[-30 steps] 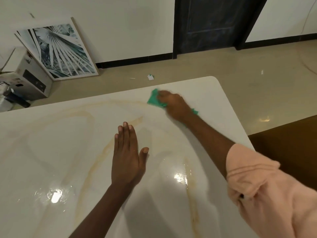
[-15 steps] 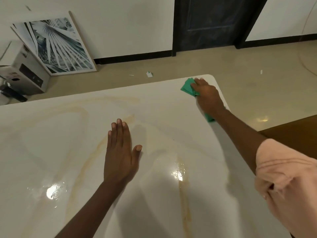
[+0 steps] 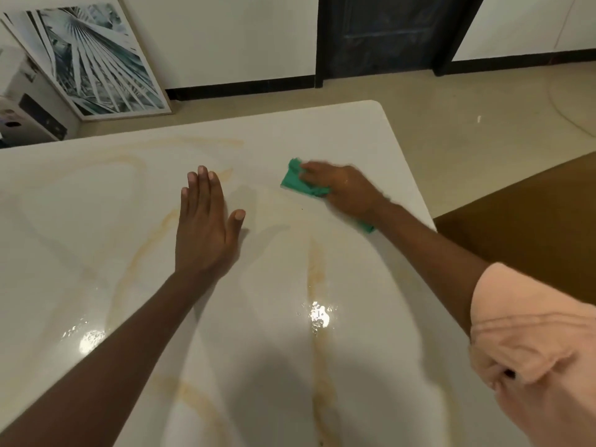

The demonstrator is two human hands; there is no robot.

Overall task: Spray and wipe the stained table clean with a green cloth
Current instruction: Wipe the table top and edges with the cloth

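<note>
A glossy white table [image 3: 371, 133] with yellow-brown streaks and wet patches fills most of the head view. My right hand [image 3: 346, 190] presses a crumpled green cloth [image 3: 298, 180] flat on the table, toward its far right part. Part of the cloth shows under my wrist. My left hand [image 3: 206, 227] lies flat on the tabletop, palm down, fingers together, to the left of the cloth, holding nothing. No spray bottle is in view.
The table's rounded far right corner [image 3: 375, 106] and right edge lie close to my right hand. A framed leaf picture [image 3: 93, 62] leans on the wall at left beside a white box [image 3: 29, 101]. A dark door [image 3: 393, 33] stands behind. A brown surface [image 3: 532, 214] is at right.
My right hand swept the cloth from mid-table out to the far right corner, then back left and nearer to me. My left hand stayed flat on the table.
</note>
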